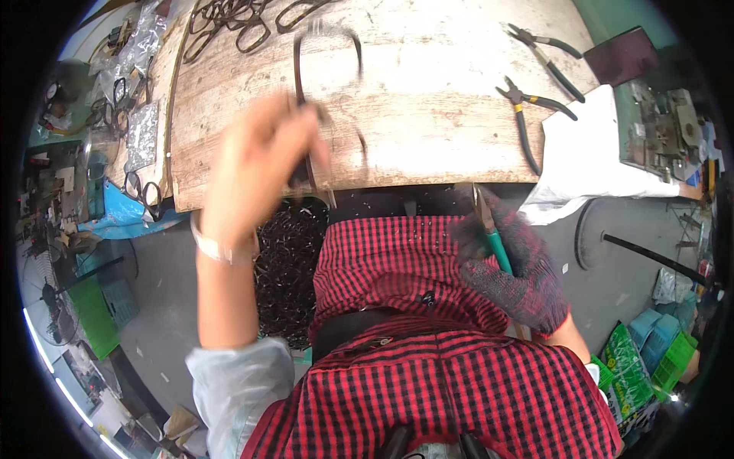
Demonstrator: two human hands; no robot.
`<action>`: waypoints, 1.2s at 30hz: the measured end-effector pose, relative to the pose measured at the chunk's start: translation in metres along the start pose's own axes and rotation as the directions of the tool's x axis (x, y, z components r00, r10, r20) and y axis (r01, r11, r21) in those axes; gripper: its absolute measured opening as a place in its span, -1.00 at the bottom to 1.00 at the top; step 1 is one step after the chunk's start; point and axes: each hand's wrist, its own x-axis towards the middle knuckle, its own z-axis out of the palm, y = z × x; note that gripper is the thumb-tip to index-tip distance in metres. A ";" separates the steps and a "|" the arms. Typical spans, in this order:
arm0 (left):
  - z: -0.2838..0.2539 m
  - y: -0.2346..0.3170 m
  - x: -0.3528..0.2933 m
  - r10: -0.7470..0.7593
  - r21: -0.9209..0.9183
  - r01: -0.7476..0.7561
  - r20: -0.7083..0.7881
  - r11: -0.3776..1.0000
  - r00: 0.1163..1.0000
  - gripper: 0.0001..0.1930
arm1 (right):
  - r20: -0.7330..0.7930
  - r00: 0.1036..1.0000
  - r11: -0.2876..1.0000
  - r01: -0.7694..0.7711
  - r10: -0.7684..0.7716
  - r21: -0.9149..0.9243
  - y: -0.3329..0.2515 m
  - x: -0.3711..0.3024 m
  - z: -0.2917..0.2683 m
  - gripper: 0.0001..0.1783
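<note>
My left hand (267,153), bare and smeared by motion, is over the near edge of the workbench. Its closed fingers seem to hold a thin dark looped frame (297,65), which runs past the hand on the far and near sides; its exact kind is blurred. My right hand (516,275) wears a dark knitted glove and is closed round cutting pliers (498,249) with teal handles. Their jaws point toward the bench edge, above my red-and-black checked apron (390,260). The far handle of the pliers is hidden by the glove.
Two more pliers (527,99) lie at the right on the wooden bench (428,107), near a white cloth (577,153). More dark looped frames (248,30) are heaped at the far left. Below the bench, a container holds black scraps (287,268). Green and blue baskets (665,344) stand lower right.
</note>
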 end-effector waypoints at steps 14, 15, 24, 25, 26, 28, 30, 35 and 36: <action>0.069 -0.067 -0.097 -0.381 -0.441 0.452 0.245 0.775 0.892 -0.58 | 0.446 0.733 0.032 0.536 -0.514 -0.844 -0.021 0.112 0.017 -0.35; 0.068 -0.067 -0.096 -0.384 -0.445 0.448 0.232 0.776 0.894 -0.58 | 0.468 0.730 0.016 0.547 -0.498 -0.837 -0.024 0.117 0.015 -0.34; 0.076 -0.069 -0.100 -0.391 -0.552 0.442 0.214 0.708 0.895 -0.62 | 0.669 0.671 -0.213 0.637 -0.320 -0.741 -0.043 0.136 0.005 -0.24; 0.076 -0.068 -0.099 -0.382 -0.572 0.431 0.212 0.698 0.900 -0.63 | 0.661 0.690 -0.180 0.639 -0.296 -0.748 -0.039 0.133 0.002 -0.25; 0.078 -0.065 -0.099 -0.408 -0.586 0.454 0.220 0.671 0.886 -0.62 | 0.652 0.707 -0.147 0.639 -0.272 -0.755 -0.035 0.129 0.002 -0.25; 0.086 -0.059 -0.099 -0.446 -0.612 0.490 0.239 0.621 0.863 -0.62 | 0.494 0.823 -0.016 0.511 -0.280 -0.860 -0.028 0.106 0.018 -0.25; 0.095 -0.066 -0.101 -0.425 -0.620 0.449 0.198 0.644 0.883 -0.61 | 0.357 0.888 0.032 0.381 -0.292 -0.924 -0.029 0.087 0.040 -0.27; 0.074 -0.066 -0.086 -0.417 -0.317 0.511 0.321 0.799 0.851 -0.69 | 0.208 0.914 0.380 0.340 -0.347 -0.860 -0.037 0.075 0.042 -0.30; 0.063 -0.066 -0.087 -0.136 -0.248 0.196 0.240 0.949 0.961 -0.75 | 0.218 0.932 0.644 0.357 -0.289 -0.677 -0.038 0.071 0.034 -0.30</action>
